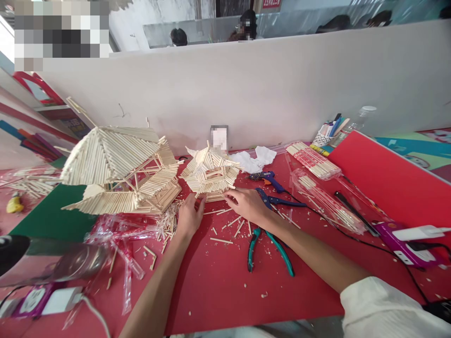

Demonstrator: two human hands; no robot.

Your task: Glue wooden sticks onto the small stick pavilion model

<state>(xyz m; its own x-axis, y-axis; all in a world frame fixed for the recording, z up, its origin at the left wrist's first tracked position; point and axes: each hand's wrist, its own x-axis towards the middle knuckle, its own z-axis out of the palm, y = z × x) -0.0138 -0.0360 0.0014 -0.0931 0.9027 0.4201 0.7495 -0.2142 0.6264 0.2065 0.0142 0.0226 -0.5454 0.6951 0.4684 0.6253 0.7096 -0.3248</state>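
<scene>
A small model roof made of wooden sticks (210,172) sits on the red table (218,281) near the white partition. My left hand (189,217) rests at its lower left edge, fingers curled and touching the base. My right hand (247,204) lies at its lower right edge, fingertips pinching the bottom row of sticks. A much larger stick-built pavilion (116,169) stands to the left, partly on a green mat (49,218). Loose cut sticks (221,241) are scattered between my hands.
Teal-handled cutters (269,246) lie under my right forearm, with blue-handled pliers (278,199) and a blue glue gun (262,177) beyond. Wrapped stick packs (313,162) lie at the right, a purple power strip (405,244) at the far right. Crumpled plastic wrappers (120,234) lie on the left. People sit beyond the partition.
</scene>
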